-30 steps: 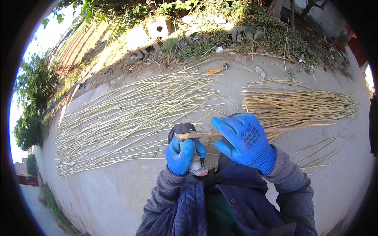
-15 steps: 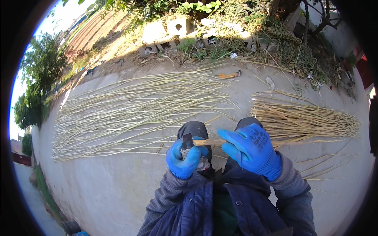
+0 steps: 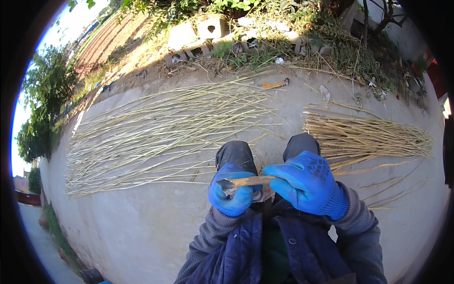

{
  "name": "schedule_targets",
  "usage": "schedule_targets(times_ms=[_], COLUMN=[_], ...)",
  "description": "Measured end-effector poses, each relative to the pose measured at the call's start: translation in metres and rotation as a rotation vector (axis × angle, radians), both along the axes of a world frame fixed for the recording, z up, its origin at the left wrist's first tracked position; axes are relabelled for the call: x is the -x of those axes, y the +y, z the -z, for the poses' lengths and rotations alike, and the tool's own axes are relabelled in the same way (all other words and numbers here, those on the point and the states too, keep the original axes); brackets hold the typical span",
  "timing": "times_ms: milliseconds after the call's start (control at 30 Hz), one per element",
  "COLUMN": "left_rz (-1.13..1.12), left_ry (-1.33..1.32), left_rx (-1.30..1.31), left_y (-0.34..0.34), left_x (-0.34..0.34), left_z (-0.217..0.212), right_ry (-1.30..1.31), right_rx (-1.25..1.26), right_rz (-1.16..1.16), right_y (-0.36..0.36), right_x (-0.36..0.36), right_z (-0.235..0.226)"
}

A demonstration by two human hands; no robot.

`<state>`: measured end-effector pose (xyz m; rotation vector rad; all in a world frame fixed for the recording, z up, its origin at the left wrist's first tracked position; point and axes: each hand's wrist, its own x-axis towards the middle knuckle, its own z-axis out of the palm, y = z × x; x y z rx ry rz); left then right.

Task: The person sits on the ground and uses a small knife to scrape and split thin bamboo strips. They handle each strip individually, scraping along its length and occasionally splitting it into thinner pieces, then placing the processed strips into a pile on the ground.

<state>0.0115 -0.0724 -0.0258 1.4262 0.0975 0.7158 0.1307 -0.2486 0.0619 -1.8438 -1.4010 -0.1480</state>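
My left hand [image 3: 232, 193] in its blue rubber glove is clamped on one end of a short tan wooden stick [image 3: 246, 181]; my right hand [image 3: 305, 185] grips the other end. Pale green stalks [image 3: 161, 130] lie at ten o'clock, dry yellow stalks [image 3: 366, 137] at two.

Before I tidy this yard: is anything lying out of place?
Mostly orderly. A small orange-handled tool lies alone beyond the green stalks, and a few loose stalks stray from the tan bundle.
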Motion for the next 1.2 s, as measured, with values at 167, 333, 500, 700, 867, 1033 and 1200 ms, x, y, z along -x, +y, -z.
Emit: schedule_targets(times_ms=[167,333,500,700,867,1033,1200], left_rz=[0.031,0.218,0.292,0.297,-0.127,-0.073,-0.119], left_ry=[-0.105,-0.052,0.011,0.066,-0.024,0.066,0.15], left_rx=[-0.026,-0.117,-0.153,-0.435,0.044,-0.48,-0.066], left_y=[-0.003,-0.003,-0.012,0.019,0.034,0.014,0.032], left_x=[-0.002,-0.003,-0.002,-0.007,-0.009,-0.019,-0.002], left_z=[-0.013,-0.022,-0.009,-0.032,-0.064,-0.048,-0.028], right_ry=[-0.044,-0.103,-0.124,-0.187,-0.261,-0.169,0.061], right_rx=[0.01,-0.015,-0.015,-0.041,0.011,-0.021,-0.051], right_rz=[0.024,0.062,0.045,0.09,0.142,0.071,0.07], right_y=[-0.006,-0.006,-0.002,0.001,0.003,0.011,0.013], right_x=[0.005,0.008,0.014,0.012,-0.006,-0.004,-0.008], right_z=[-0.015,-0.011,-0.002,-0.017,-0.012,0.009,0.017])
